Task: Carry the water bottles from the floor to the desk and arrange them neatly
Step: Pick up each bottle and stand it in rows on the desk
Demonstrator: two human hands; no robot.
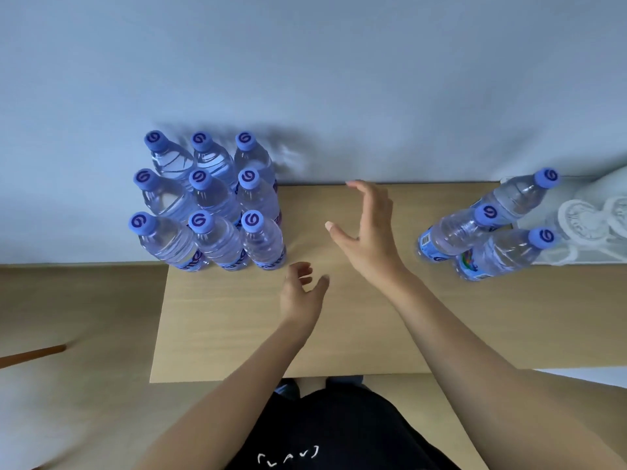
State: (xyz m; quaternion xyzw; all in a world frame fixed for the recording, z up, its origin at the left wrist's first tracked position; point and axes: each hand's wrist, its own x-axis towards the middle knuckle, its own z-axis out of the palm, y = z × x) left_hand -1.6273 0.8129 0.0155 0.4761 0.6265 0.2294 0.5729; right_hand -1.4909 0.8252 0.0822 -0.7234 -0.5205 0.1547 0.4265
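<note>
At the bottom edge a black garment (339,432) with small white marks is showing, and beyond it the near edge of the light wooden desk (237,334) is running across the view. To the left of the desk a tan floor (68,317) is stretching away, with a thin brown strip (32,355) lying on it. Both bare forearms are reaching over the desk. The left hand (300,295) is hovering just above the wood with fingers loosely curled and parted, holding nothing. The right hand (366,232) is lifted farther forward, spread wide with thumb and fingers arched apart, also holding nothing. On the desk's left side 9 water bottles (207,201) with blue caps are standing upright in a tight 3 by 3 block, touching one another, reaching back to the wall. On the right, well apart, 3 more bottles (492,232) are standing close together, next to a white lace cloth (583,225). A pale blue-grey wall (305,62) is filling the far view.
</note>
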